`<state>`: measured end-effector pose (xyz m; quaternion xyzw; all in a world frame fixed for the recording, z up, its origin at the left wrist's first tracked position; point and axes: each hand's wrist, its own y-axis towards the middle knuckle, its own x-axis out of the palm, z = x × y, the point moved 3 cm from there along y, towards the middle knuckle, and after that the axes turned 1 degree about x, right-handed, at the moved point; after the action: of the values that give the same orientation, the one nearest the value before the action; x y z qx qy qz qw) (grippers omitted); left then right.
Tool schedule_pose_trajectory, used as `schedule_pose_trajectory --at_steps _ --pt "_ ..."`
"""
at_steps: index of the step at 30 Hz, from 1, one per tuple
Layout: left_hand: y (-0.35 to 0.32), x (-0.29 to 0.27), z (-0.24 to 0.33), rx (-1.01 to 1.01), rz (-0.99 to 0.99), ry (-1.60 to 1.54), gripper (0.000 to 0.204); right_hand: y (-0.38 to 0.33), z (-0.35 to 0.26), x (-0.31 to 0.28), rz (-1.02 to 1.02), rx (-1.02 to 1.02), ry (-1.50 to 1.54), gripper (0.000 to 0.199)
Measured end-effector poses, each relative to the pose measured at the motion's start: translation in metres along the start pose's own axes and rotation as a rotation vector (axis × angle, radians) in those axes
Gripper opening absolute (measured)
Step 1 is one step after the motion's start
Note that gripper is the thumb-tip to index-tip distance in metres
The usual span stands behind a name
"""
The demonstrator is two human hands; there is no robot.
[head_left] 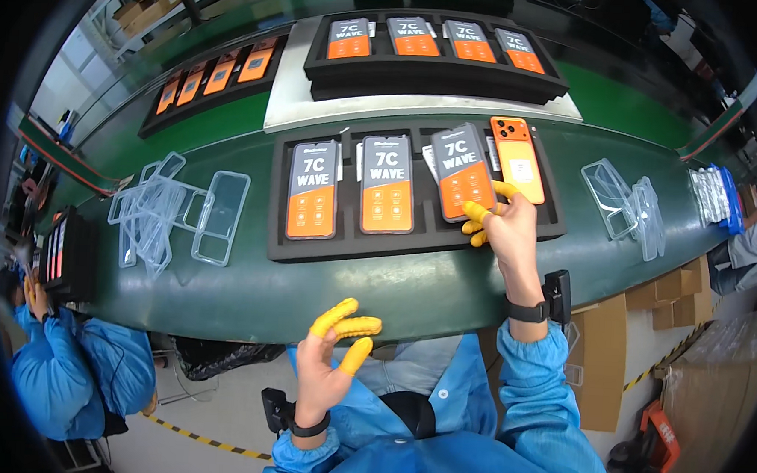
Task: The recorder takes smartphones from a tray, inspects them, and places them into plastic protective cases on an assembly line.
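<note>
My right hand (pixel 509 230), with yellow finger cots, grips the lower right corner of a smartphone (pixel 465 174) with a grey and orange front. That phone sits slightly askew over the third slot of a black foam tray (pixel 288 247). Two similar phones, a left one (pixel 313 190) and a middle one (pixel 387 184), lie straight in their slots. Right of the gripped phone, an orange phone (pixel 518 161) lies back up, its camera block showing. Nearer my body, my left hand (pixel 334 350), also in yellow finger cots, hangs with fingers apart, holding nothing.
Clear phone cases lie in a left pile (pixel 153 212) and a right pile (pixel 632 207) on the green work surface (pixel 332 298). Farther back are a stacked foam tray (pixel 438 77) of phones and another tray (pixel 211 82). A co-worker in blue (pixel 81 366) is at left.
</note>
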<state>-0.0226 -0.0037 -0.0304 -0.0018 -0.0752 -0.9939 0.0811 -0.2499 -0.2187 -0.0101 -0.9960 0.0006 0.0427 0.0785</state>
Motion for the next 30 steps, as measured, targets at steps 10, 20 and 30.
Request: schedule_pose_trajectory --at_steps 10,20,30 --pt "-0.014 -0.018 -0.001 -0.057 0.05 0.011 0.047 0.023 -0.049 -0.027 0.423 -0.383 -1.024 0.023" --pt "-0.001 0.008 -0.007 -0.122 0.031 -0.052 0.038 0.065 -0.008 -0.03 0.4 -0.527 -1.326 0.039" --pt "0.03 0.047 0.005 -0.037 -0.076 -0.093 0.027 0.044 -0.039 -0.059 0.383 -0.739 -1.16 0.008"
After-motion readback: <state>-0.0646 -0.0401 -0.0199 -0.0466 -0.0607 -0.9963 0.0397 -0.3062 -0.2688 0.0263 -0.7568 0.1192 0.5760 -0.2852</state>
